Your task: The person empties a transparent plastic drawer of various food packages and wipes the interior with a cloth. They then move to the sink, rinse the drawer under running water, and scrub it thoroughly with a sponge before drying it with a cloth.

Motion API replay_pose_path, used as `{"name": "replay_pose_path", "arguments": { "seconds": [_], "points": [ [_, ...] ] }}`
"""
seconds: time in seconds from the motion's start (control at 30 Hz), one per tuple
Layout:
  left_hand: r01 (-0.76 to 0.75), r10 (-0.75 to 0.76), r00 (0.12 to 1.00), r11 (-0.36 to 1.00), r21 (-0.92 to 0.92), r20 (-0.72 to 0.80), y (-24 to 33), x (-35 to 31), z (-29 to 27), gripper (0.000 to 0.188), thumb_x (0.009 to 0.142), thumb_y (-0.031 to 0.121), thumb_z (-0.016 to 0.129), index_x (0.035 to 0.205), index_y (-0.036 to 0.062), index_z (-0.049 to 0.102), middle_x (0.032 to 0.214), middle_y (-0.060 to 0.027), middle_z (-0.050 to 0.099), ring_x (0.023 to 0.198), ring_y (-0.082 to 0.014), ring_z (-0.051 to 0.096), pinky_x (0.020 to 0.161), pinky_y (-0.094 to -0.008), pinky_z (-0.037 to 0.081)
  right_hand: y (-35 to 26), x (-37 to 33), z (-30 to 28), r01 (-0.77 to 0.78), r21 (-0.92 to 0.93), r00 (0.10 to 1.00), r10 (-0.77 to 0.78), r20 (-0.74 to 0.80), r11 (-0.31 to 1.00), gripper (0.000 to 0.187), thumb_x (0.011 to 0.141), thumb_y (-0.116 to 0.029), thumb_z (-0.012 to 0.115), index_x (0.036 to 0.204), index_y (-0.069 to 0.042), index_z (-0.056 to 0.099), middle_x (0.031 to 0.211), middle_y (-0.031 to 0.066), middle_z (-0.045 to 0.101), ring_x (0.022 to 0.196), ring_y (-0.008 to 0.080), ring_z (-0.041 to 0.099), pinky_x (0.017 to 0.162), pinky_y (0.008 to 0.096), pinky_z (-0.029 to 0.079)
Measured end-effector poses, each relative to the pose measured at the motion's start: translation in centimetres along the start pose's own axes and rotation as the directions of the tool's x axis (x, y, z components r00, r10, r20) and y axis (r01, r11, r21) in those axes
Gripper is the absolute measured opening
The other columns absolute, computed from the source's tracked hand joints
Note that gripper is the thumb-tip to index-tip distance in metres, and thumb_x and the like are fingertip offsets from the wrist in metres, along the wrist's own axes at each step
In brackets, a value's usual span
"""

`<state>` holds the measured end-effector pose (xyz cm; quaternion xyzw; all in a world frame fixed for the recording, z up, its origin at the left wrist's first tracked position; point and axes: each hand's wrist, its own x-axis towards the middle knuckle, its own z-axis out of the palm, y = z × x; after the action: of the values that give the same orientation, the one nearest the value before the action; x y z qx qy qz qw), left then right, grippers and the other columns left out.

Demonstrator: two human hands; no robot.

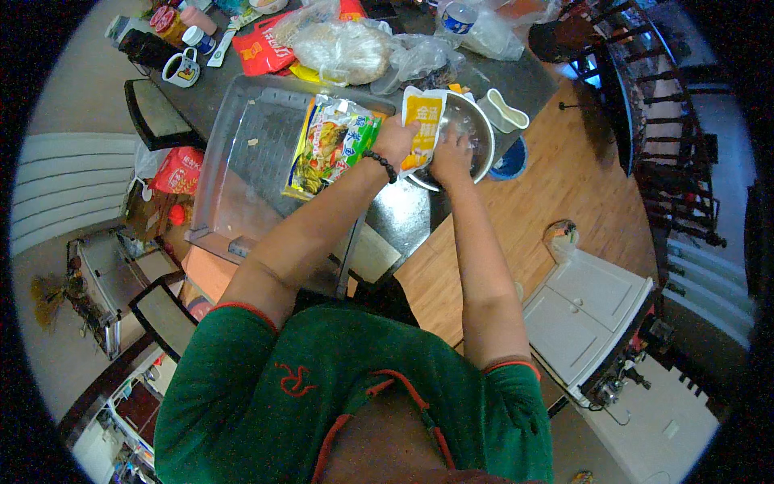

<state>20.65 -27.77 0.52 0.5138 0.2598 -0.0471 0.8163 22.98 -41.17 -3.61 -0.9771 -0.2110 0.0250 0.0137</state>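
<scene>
My left hand [393, 143], with a dark bead bracelet at the wrist, is closed on the edge of a yellow and white pouch [422, 127]. The pouch stands upright at the left rim of a round metal bowl [486, 145]. Inside that bowl reaches my right hand [453, 160], its fingers apart; the bowl's bottom is partly hidden by the hand and glare. Left of my left hand, colourful green and yellow food packets [329, 139] lie overlapping in a large see-through plastic bin [234, 161].
Plastic bags [343, 50] and red packaging [262, 44] crowd the table's far side. A mug [181, 68] and jars stand far left. Right of the bowl lies a white loop-shaped object [505, 111]; a blue bucket [512, 161] is below the table edge. A white cabinet [592, 298] stands right.
</scene>
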Motion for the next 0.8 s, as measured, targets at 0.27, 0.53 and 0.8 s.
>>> {"name": "replay_pose_path", "arguments": {
  "seconds": [0.27, 0.53, 0.8],
  "points": [
    [0.100, -0.100, 0.995, 0.990, -0.104, 0.004, 0.6, -0.2, 0.5, 0.022, 0.090, 0.009, 0.047, 0.108, -0.0022, 0.051, 0.100, -0.0128, 0.061, 0.084, -0.0257, 0.063, 0.072, -0.0385, 0.053, 3.6, 1.3, -1.4, -0.411, 0.853, 0.849, 0.205, 0.487, -0.323, 0.024, 0.081, -0.016, 0.061, 0.101, -0.003, 0.058, 0.101, 0.0141, 0.057, 0.090, 0.0250, 0.056, 0.073, 0.0378, 0.049],
    [0.151, -0.152, 0.988, 0.954, -0.259, 0.014, -1.7, 1.2, 2.7, 0.019, 0.090, 0.012, 0.046, 0.106, 0.0054, 0.056, 0.087, -0.0066, 0.062, 0.073, -0.0190, 0.060, 0.063, -0.0342, 0.048, 0.8, 2.1, -7.2, -0.333, 0.291, 0.834, -0.136, 0.534, -0.897, 0.030, 0.086, -0.021, 0.056, 0.102, 0.002, 0.047, 0.093, 0.0189, 0.055, 0.073, 0.0288, 0.055, 0.058, 0.0322, 0.050],
    [0.176, -0.111, 0.974, 0.920, -0.350, 0.199, -2.4, 2.0, 2.2, 0.019, 0.080, 0.005, 0.054, 0.098, 0.0089, 0.057, 0.087, -0.0045, 0.059, 0.078, -0.0186, 0.057, 0.069, -0.0350, 0.048, 0.3, 4.8, -4.5, -0.424, 0.243, 0.812, -0.247, 0.530, -0.872, 0.011, 0.081, -0.005, 0.056, 0.090, -0.002, 0.052, 0.072, 0.0084, 0.053, 0.055, 0.0164, 0.050, 0.039, 0.0240, 0.036]
  ]
}}
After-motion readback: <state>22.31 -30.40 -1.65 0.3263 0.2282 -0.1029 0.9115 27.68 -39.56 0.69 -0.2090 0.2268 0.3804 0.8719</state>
